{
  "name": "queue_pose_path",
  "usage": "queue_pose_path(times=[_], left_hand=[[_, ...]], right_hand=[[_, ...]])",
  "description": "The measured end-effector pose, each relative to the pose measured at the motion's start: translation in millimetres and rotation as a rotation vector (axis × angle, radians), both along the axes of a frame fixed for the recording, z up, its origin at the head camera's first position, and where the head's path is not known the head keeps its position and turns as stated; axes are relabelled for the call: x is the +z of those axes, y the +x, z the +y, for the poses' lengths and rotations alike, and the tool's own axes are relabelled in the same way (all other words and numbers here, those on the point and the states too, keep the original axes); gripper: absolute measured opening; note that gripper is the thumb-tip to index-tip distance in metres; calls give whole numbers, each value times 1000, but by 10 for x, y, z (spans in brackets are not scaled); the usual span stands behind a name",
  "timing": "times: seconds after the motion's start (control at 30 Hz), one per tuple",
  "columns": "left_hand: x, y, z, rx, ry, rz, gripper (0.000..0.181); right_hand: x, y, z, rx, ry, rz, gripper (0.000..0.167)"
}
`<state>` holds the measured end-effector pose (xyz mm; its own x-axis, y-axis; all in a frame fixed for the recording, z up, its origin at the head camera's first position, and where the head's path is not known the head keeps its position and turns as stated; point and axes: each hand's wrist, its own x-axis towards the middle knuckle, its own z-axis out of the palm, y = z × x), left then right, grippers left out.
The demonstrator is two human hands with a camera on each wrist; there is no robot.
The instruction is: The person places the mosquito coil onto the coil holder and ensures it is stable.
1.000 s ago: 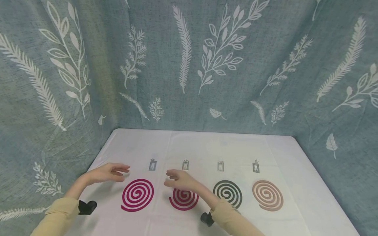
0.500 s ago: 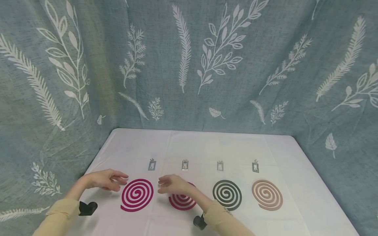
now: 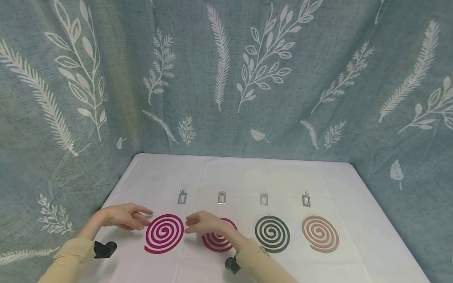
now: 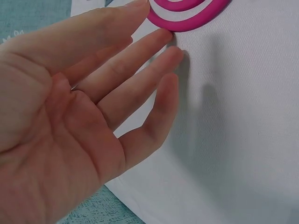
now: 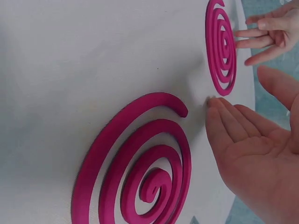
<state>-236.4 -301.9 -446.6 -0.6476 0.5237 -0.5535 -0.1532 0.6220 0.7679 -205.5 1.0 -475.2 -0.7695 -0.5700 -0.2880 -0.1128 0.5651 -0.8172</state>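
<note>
Lying between left hand (image 3: pixel 124 217), right hand (image 3: pixel 204 223), leftmost pink spiral (image 3: pixel 164 233)

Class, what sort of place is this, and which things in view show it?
Probably a staged tabletop workspace, though the wider room is hidden: a white table, a leaf-patterned curtain behind it and at both sides, and four spirals laid in a neat row.

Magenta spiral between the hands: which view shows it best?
Head: nearly the whole magenta spiral shows, its turns clearly separated. Left wrist: only part of it, cut off by the top edge. Right wrist: strongly foreshortened, at the upper right.
</note>
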Motion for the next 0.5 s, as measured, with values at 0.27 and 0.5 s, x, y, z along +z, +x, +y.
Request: queue_pose_path(times=[0.27, 0.5], left_hand=[[-15, -5, 8, 1, 9, 9, 61], [-20, 16, 44, -16, 34, 53, 62]], right_hand=[[-7, 8, -72, 1, 20, -6, 47], [3, 42, -88, -29, 15, -32, 47]])
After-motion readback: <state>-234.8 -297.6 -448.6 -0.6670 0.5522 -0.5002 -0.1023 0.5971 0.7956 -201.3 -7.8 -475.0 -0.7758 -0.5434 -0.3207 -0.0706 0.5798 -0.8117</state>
